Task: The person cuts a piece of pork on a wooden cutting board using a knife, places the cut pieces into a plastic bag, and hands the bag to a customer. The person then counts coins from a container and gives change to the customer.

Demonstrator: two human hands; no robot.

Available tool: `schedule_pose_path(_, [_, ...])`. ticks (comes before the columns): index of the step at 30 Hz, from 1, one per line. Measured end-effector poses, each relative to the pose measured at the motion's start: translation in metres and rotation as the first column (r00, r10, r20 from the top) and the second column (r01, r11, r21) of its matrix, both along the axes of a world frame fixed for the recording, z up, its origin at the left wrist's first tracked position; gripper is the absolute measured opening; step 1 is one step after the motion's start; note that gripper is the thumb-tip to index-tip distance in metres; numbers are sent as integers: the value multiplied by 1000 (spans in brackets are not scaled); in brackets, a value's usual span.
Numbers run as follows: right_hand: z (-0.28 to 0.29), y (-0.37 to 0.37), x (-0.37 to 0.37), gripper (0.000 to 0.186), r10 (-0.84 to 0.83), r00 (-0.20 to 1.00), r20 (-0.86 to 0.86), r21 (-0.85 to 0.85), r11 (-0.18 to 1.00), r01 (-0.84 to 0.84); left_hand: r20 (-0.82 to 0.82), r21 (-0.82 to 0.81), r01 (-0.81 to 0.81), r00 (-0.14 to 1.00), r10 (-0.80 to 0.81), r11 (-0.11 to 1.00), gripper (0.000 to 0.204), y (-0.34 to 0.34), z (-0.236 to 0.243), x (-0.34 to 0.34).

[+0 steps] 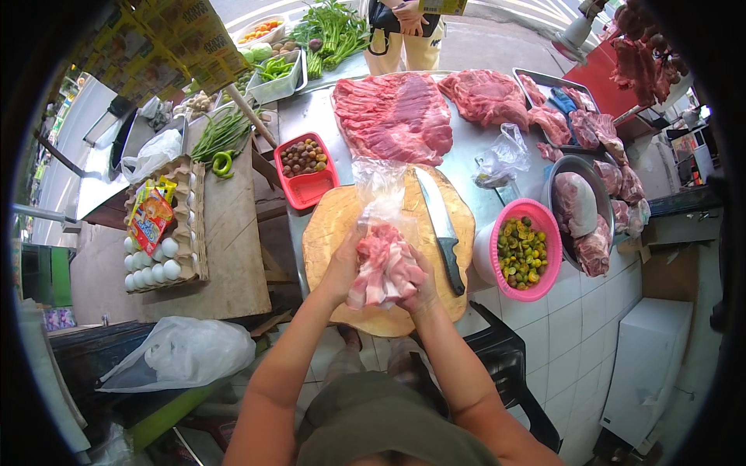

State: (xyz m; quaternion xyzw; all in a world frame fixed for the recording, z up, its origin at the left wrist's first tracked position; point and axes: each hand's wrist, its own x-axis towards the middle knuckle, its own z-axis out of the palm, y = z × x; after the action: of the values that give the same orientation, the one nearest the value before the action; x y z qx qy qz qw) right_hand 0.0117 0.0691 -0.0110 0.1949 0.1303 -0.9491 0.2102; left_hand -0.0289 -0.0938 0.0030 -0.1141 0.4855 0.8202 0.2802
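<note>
Metal tbl (468, 147) w/ a rounded wooden board (330, 225) at the near side; wide slab of raw meat (392, 116) just past the board. Pink-rimmed tub (486, 252) of small green-yellow fruit (522, 252) stands to the R. Blk-handled knife (435, 206) lies on the board's R side, blade pointing away. Pale pink meat pcs (385, 268) are held over the board, clear plastic bag (381, 182) at their far side; from here I can't tell if all's inside. L hand (342, 264) & R hand (422, 283) cup the bunch snugly, 1 per side.
</note>
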Motion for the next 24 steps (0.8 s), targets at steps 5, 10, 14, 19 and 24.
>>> schedule_pose_path(5, [6, -1, -14, 45, -20, 998, 64, 36, 999, 18, -451, -428, -111, 886, -105, 897, 52, 16, 15, 31])
schedule_pose_path(10, [33, -6, -24, 47, -53, 999, -11, 338, 940, 53, -613, -641, -417, 783, -103, 644, 53, 33, 30, 32])
schedule_pose_path(14, [64, 1, -31, 48, 243, 963, -116, 725, 684, -85, -648, -696, -502, 747, -147, 514, 49, 30, 46, 23])
schedule_pose_path(19, [64, 16, -28, 36, 749, 649, 135, 902, -364, 233, -539, -777, -403, 822, -181, 484, 44, 21, 45, 7])
schedule_pose_path(24, [96, 25, -49, 17, 800, 488, 348, 440, -599, 669, -428, -884, -334, 859, -281, 325, 36, 5, 73, -12])
